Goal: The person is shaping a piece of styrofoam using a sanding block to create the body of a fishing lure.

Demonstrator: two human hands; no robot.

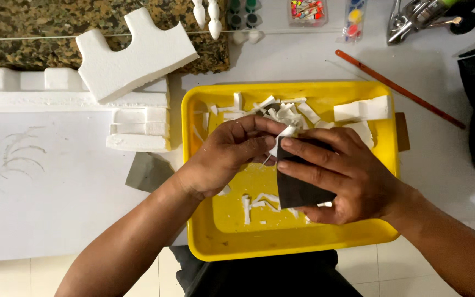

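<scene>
Over a yellow plastic tray (pixel 232 250), my left hand (pixel 224 157) pinches a small white foam piece (pixel 286 132) between thumb and fingers. My right hand (pixel 339 173) holds a dark sheet of sandpaper (pixel 298 190) folded against that piece. Both hands touch above the tray's middle. Several white foam offcuts (pixel 287 110) lie in the tray's far half, a longer foam strip (pixel 361 109) lies at its far right, and a few scraps (pixel 259 202) rest near the front.
A big white foam block (pixel 39 181) fills the left. A notched foam slab (pixel 136 55) leans on it. A grey sandpaper scrap (pixel 147 171) lies beside the tray. A thin red stick (pixel 399 88), paint pots (pixel 244 12) and a metal tool (pixel 413 19) sit behind.
</scene>
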